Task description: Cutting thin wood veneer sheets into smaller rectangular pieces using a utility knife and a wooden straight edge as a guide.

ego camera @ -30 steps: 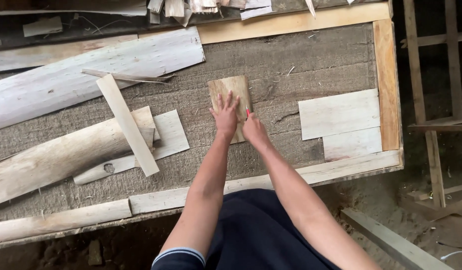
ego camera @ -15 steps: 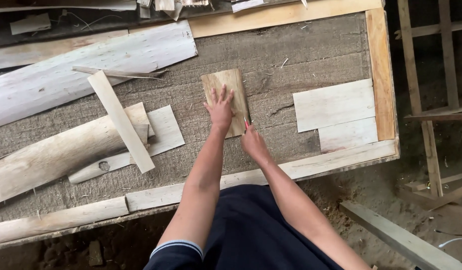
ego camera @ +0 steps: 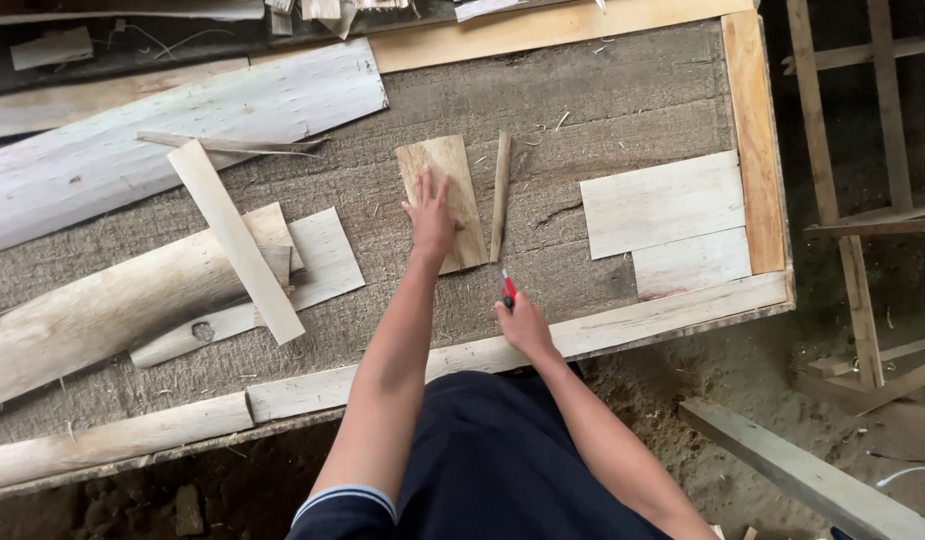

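My left hand (ego camera: 432,217) lies flat with spread fingers on a small rectangular thin wood sheet (ego camera: 444,165) in the middle of the workbench (ego camera: 603,110). Just right of the sheet lies a narrow cut-off strip (ego camera: 500,195), apart from it. My right hand (ego camera: 524,323) is closed around a red-handled knife (ego camera: 507,288), its tip pointing up toward the sheet's lower right corner, near the bench's front rail.
Two pale rectangular sheets (ego camera: 665,203) (ego camera: 691,262) lie at the right by the wooden side rail (ego camera: 755,140). Long planks (ego camera: 173,150), a thick log-like slab (ego camera: 103,310) and a slat (ego camera: 235,240) crowd the left. Wooden frames (ego camera: 863,200) stand right of the bench.
My right hand drew the knife down along the sheet toward me, and a narrow strip now lies split off at its right. My left hand stayed pressed on the sheet.
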